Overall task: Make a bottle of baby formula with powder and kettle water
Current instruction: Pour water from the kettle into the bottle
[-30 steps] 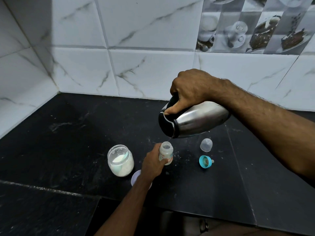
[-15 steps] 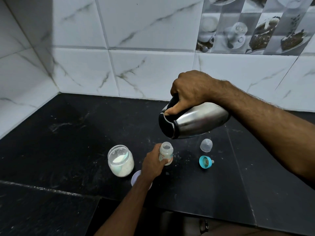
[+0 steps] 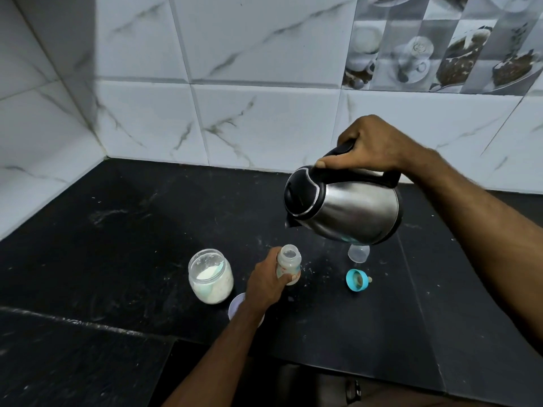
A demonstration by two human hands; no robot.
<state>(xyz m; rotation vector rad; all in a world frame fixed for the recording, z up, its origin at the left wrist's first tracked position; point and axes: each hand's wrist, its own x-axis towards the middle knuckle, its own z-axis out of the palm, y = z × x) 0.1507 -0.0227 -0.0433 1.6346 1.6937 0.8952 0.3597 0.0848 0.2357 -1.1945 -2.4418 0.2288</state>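
Observation:
A small clear baby bottle point(image 3: 288, 263) stands upright and uncapped on the black counter point(image 3: 117, 245). My left hand point(image 3: 266, 282) grips its body from the left. My right hand point(image 3: 368, 145) holds the black handle of a steel kettle point(image 3: 346, 210) in the air, above and to the right of the bottle. The kettle leans only slightly, its spout pointing left; no water stream shows. An open glass jar of white powder point(image 3: 210, 277) stands left of the bottle.
A clear bottle cap point(image 3: 358, 253) and a teal ring with its teat point(image 3: 356, 279) lie right of the bottle. A pale round lid point(image 3: 236, 306) peeks from under my left wrist. White tiled walls close the back and left. Powder specks dot the counter.
The kettle has tipped back from a steep pour to nearly upright and risen to the right. The thin water stream seen earlier is gone. My left hand keeps hold of the bottle.

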